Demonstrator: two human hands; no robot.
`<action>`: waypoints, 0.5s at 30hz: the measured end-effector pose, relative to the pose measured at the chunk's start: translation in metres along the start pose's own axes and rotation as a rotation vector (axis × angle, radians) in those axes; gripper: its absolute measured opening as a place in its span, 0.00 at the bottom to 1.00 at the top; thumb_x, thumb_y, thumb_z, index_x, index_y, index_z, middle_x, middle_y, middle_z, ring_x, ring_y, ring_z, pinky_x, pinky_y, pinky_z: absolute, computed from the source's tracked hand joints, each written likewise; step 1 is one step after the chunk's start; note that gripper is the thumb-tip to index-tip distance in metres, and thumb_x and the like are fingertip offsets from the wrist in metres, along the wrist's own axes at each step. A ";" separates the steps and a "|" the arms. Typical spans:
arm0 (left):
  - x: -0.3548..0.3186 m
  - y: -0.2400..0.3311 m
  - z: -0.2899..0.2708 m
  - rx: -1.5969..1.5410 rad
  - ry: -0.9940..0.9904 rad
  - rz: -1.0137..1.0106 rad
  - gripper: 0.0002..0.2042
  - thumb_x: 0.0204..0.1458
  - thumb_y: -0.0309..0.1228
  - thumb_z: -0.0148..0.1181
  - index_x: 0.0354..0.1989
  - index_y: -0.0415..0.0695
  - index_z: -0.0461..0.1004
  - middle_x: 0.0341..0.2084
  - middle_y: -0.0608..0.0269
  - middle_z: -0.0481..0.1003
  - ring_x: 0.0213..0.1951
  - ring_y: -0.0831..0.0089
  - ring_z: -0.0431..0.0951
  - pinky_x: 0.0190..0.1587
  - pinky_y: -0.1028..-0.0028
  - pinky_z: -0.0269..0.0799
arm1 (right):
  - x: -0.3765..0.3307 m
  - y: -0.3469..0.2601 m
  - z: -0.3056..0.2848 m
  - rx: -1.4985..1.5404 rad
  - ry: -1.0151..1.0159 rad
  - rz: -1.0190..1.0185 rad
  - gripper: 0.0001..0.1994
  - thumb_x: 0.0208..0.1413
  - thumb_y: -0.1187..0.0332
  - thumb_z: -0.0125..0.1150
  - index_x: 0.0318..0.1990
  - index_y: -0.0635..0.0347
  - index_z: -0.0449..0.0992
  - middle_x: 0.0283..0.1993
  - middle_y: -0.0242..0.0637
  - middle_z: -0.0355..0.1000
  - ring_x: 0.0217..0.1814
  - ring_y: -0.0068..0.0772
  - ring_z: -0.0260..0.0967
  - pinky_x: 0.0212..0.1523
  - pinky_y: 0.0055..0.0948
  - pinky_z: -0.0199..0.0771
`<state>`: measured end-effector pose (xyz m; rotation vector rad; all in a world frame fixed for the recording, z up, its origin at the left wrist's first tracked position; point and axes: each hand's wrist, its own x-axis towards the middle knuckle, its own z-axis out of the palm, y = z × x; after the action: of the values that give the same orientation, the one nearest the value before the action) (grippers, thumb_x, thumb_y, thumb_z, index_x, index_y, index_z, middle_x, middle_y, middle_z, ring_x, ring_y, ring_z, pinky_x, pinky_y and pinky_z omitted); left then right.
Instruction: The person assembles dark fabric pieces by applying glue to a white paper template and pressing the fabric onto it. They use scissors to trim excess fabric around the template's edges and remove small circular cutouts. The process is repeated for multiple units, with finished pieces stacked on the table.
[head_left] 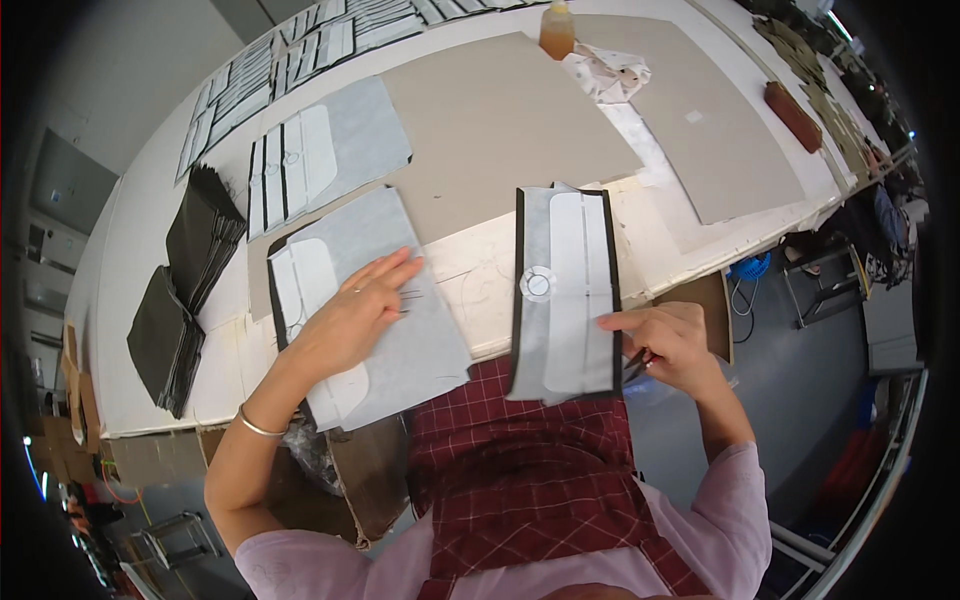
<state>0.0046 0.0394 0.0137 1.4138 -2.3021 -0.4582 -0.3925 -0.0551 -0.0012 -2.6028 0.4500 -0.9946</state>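
Left hand spreads over one panel. My right hand, gripping a tool, touches another panel by the table's near edge.

Right panel: pale grey, whiter lengthwise strip, black borders. Left panel: pale grey, white patch, black edging. Stacks: near-black. Desk: off-white. Board: grey-beige. Apron: maroon, fine pale check. Sleeves: pale lilac. Bottle: amber. Cloth: white, sparse brownish specks. Pouch: reddish brown. Bangle: silver.
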 end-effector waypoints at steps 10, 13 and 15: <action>-0.153 -0.010 -0.026 0.466 0.693 -0.375 0.07 0.59 0.14 0.47 0.40 0.41 0.62 0.63 0.45 0.68 0.72 0.47 0.58 0.71 0.54 0.53 | 0.049 -0.032 0.057 -0.129 0.023 -0.087 0.14 0.46 0.61 0.74 0.28 0.54 0.72 0.39 0.30 0.80 0.20 0.21 0.70 0.20 0.24 0.69; -0.262 -0.003 -0.024 0.591 0.826 -0.615 0.05 0.61 0.15 0.47 0.40 0.38 0.64 0.57 0.45 0.72 0.68 0.46 0.62 0.68 0.54 0.56 | 0.050 -0.017 0.016 0.051 0.169 0.478 0.17 0.55 0.56 0.70 0.39 0.60 0.76 0.31 0.40 0.75 0.28 0.41 0.75 0.27 0.33 0.73; -0.330 0.004 -0.019 0.724 0.812 -0.759 0.01 0.65 0.20 0.47 0.40 0.37 0.66 0.54 0.46 0.73 0.66 0.45 0.64 0.65 0.53 0.59 | 0.049 0.018 -0.004 -0.177 0.289 0.653 0.18 0.56 0.58 0.69 0.44 0.63 0.76 0.32 0.45 0.76 0.34 0.49 0.76 0.35 0.40 0.75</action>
<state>0.1457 0.3361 -0.0216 2.2365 -1.2335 0.7335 -0.3633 -0.0915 0.0233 -2.1852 1.4012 -1.1122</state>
